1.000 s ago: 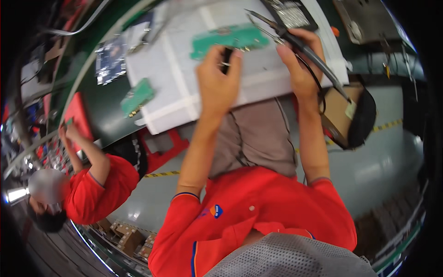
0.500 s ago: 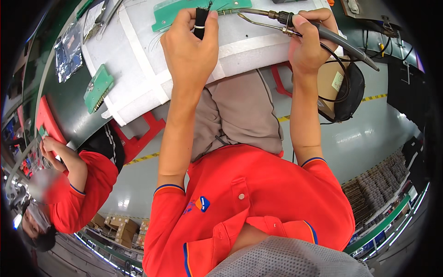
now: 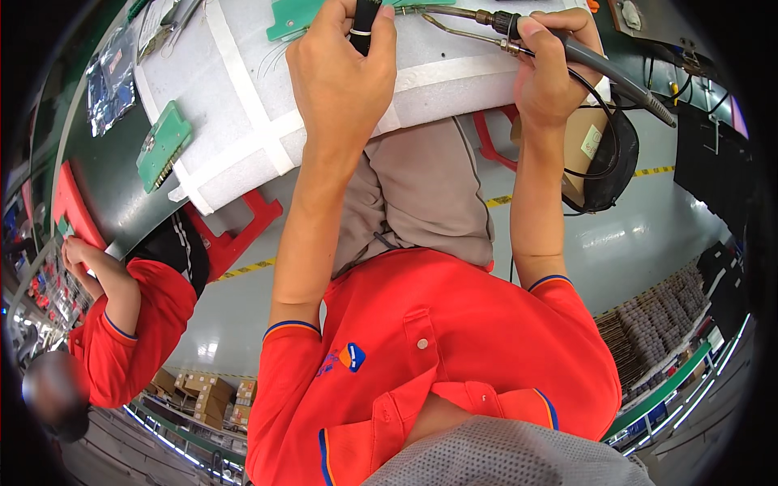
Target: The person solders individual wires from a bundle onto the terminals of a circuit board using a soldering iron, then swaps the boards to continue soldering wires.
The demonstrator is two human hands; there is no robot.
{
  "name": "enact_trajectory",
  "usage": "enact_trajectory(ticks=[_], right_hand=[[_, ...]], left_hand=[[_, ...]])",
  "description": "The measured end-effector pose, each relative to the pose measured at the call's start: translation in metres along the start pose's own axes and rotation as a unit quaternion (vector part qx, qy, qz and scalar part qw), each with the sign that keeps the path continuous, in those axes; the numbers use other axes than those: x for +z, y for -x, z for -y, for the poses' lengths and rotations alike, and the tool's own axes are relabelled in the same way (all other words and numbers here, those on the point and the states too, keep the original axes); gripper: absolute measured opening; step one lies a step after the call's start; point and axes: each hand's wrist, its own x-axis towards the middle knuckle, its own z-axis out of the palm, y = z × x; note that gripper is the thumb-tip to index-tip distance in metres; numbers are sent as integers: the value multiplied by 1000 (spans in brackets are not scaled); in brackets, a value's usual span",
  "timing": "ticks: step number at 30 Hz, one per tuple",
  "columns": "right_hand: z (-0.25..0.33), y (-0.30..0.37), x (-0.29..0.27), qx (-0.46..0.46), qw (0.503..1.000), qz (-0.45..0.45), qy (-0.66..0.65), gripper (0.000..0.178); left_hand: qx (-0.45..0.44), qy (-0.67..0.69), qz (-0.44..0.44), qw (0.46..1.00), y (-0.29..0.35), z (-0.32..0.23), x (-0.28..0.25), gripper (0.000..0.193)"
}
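Note:
My left hand (image 3: 344, 85) is closed around a black brush (image 3: 365, 24) with a white band, its upper end cut off by the top of the view. Its fingertips are close to a green circuit board (image 3: 290, 18) on the white foam pad (image 3: 279, 154). In my right hand (image 3: 549, 81) is a soldering iron (image 3: 504, 24), gripped near its dark collar. A thin metal feed tube (image 3: 454, 32) runs below the iron's shaft. The iron points left, toward my left fingertips and the board's edge; whether its tip touches anything, I cannot tell.
Another green board (image 3: 164, 146) overhangs the pad's left edge. Beyond it lie silvery bags (image 3: 112, 85) on the dark green table (image 3: 109, 174). A black cable (image 3: 613, 138) loops below my right hand near a cardboard box (image 3: 577, 158). A co-worker in red (image 3: 150, 332) sits at left.
Both hands have shifted slightly right relative to the foam pad, still holding the brush and the soldering iron. The whole view has moved a little, and the brush's bristles are now out of frame.

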Motion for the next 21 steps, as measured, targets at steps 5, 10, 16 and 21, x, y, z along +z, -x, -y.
enact_trajectory(ticks=[5,10,16,21], right_hand=[[30,-3,11,11,871,39,489,12],[3,0,-7,13,1000,3,5,12],[30,-6,-9,-27,900,17,434,6],[28,-8,-11,-28,897,48,439,6]], left_hand=[[24,15,-3,1000,-1,1,2,15],[10,17,-8,1000,0,2,0,15],[21,21,-6,1000,0,3,3,15],[21,28,-8,999,-1,4,1,14]])
